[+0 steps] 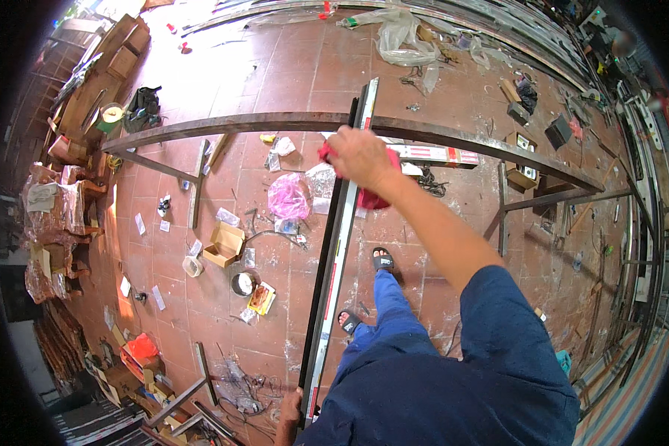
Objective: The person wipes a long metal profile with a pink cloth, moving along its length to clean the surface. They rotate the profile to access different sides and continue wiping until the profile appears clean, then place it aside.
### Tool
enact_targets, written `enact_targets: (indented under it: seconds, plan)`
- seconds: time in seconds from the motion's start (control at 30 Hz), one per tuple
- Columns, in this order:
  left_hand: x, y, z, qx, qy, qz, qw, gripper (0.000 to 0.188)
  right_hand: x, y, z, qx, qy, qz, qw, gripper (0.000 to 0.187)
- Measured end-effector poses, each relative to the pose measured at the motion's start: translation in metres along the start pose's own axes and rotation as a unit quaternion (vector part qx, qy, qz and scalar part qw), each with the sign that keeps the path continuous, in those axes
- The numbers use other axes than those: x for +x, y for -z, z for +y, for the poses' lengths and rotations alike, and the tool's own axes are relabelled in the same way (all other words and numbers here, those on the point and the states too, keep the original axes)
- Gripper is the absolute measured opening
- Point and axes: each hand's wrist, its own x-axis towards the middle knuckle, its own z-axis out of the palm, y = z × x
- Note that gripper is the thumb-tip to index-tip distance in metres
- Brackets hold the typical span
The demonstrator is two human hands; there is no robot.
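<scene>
A long black and silver metal profile [333,275] runs from close to my body out across the dark metal rail [260,123] of a stand. My right hand [360,157] presses a red cloth [372,198] around the profile, just short of the rail; its fingers are closed on the cloth. Part of the cloth is hidden under the hand. At the near end, by the lower edge, my left hand [290,411] grips the profile's left side. Most of its fingers are out of sight.
Scattered over the tiled floor are a pink plastic bag [289,196], an open cardboard box [224,244], a round tin [244,283] and loose wires. Wrapped wooden furniture [56,201] lines the left; long metal bars [650,223] lean on the right. Clear plastic sheeting [405,41] lies at the back.
</scene>
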Motion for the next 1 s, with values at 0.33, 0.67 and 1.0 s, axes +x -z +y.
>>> enact_targets:
  seconds: [0.33, 0.67, 1.0]
  plan:
    - [0.006, 0.009, -0.049, -0.007, -0.010, 0.010, 1.000, 0.055, 0.096, -0.015, 0.122, -0.039, -0.043, 0.004, 0.998, 0.026]
    - [0.025, 0.021, -0.052, 0.072, 0.030, -0.002, 0.997, 0.061, 0.131, 0.026, 0.266, 0.248, -0.351, 0.180, 0.885, 0.030]
    - [0.099, -0.008, 0.019, -0.203, 0.170, -0.093, 0.960, 0.061, 0.065, 0.080, 0.131, 0.345, -0.274, 0.189, 0.878, 0.034]
